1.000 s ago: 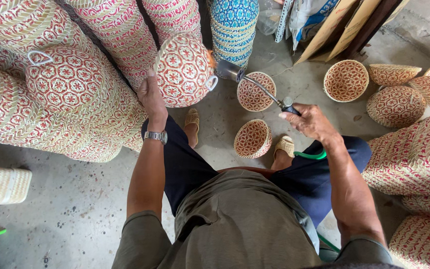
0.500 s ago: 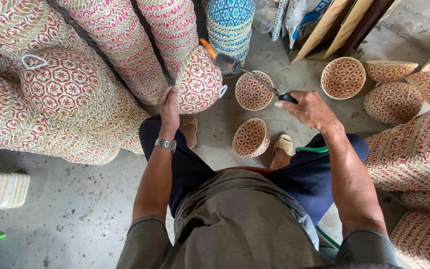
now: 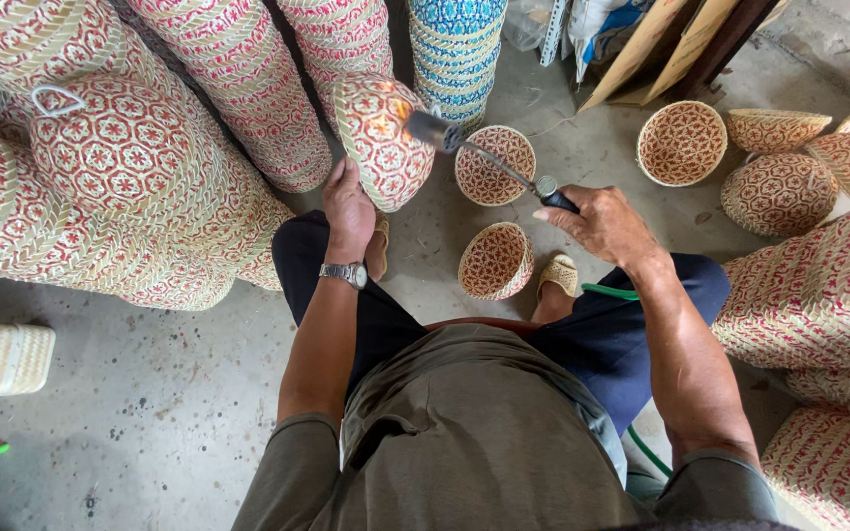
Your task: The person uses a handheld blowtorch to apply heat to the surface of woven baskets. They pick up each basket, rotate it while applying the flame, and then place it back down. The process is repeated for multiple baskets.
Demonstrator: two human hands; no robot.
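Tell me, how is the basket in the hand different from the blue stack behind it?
The basket is red and cream; the blue stack is blue and white. The basket is a single one, held tilted by the left hand with the torch in the right hand pointed at it; the blue stack is many nested together, left alone on the floor. Both are woven.

I see soft, even daylight and only faint shadows. Everything looks sharp. Things bend at the edges.
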